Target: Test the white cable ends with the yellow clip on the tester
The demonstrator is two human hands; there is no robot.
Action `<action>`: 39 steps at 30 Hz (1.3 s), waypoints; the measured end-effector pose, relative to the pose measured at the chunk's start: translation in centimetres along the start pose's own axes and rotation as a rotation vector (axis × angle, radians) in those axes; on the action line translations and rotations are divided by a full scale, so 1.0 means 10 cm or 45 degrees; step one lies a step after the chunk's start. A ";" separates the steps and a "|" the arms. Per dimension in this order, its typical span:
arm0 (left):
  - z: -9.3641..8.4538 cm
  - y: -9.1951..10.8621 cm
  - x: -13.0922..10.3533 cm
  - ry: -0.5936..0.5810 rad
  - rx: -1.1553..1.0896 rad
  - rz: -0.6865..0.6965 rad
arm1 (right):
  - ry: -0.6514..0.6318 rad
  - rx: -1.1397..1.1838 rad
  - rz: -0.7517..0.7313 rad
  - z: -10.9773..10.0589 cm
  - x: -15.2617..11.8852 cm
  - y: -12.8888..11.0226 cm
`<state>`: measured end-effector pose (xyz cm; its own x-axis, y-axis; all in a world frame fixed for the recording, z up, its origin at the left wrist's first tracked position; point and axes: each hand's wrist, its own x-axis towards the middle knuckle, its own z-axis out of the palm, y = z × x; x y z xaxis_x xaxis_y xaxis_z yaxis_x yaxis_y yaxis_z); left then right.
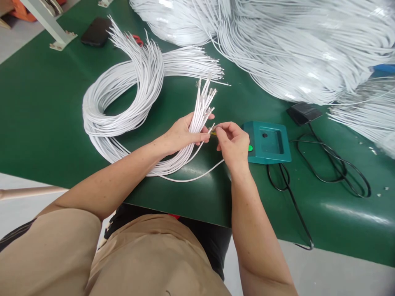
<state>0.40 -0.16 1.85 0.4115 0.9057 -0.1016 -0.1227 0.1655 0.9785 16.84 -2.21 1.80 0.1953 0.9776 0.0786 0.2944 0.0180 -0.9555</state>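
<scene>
My left hand (186, 133) is closed around the upright end of a bundle of white wires (200, 115), whose bare and metal-tipped ends stick up above the fingers. The rest of that bundle curves down and left into a large coil (95, 111) on the table. My right hand (231, 139) pinches a single white wire (210, 168) close to its end, beside the left thumb; this wire loops below the hands. Something small and yellow shows between the two hands, too hidden to name. Just right of my right hand stands a teal device (268, 142) with a green button.
Large heaps of white wires (296, 49) lie at the back and right of the green table (40, 119). A black pedal-like object (304, 113) and black cables (288, 185) lie right. A dark phone-like object (96, 31), red-handled tool (137, 40) and metal post (51, 24) are back left.
</scene>
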 end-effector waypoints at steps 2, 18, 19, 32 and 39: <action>0.00 -0.01 0.00 -0.020 -0.031 0.000 | -0.046 0.177 0.008 -0.01 0.00 -0.01; 0.02 -0.01 0.00 -0.050 -0.065 0.011 | -0.326 0.661 0.251 -0.06 0.02 -0.03; 0.02 -0.01 0.00 -0.057 -0.065 0.010 | -0.323 0.660 0.250 -0.06 0.02 -0.03; -0.01 -0.03 0.00 -0.088 -0.115 0.030 | -0.280 0.498 0.108 -0.06 0.03 -0.02; -0.01 -0.02 0.00 -0.055 -0.103 0.012 | -0.292 0.253 0.053 -0.07 0.01 -0.09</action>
<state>0.33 -0.17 1.60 0.4484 0.8900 -0.0826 -0.1986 0.1893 0.9616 17.23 -2.30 2.87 -0.0198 0.9998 -0.0064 0.0977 -0.0045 -0.9952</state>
